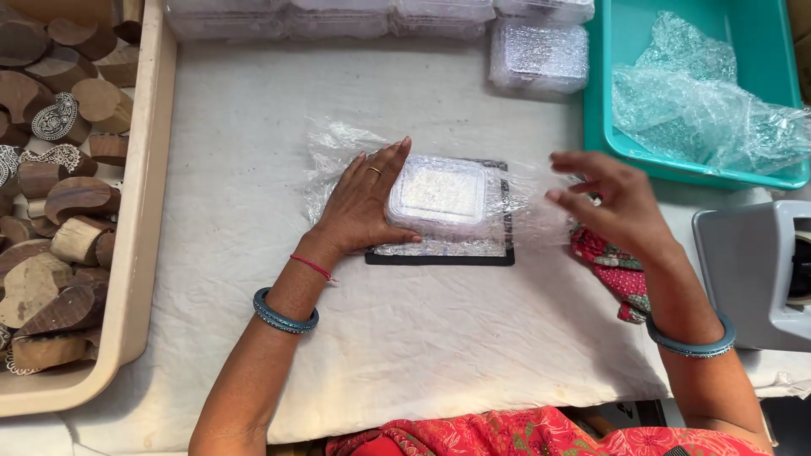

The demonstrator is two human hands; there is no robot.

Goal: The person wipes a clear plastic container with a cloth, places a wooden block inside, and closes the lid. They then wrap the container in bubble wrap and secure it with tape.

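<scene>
Beige tray holds wooden blocks; left hand presses clear box.

Clear plastic box on bubble wrap, worktable seen from above.
Left hand flat against the box's left side; right hand lifted beside it, fingers spread. Black mat beneath. Beige tray of carved wooden blocks at left; teal tray at right.

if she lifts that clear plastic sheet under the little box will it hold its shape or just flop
Probably flops: the clear plastic sheet already lies crinkled and bunched beside the left hand. It looks thin and light, so it may drift or cling. The small clear box seems to pin it flat.
</scene>
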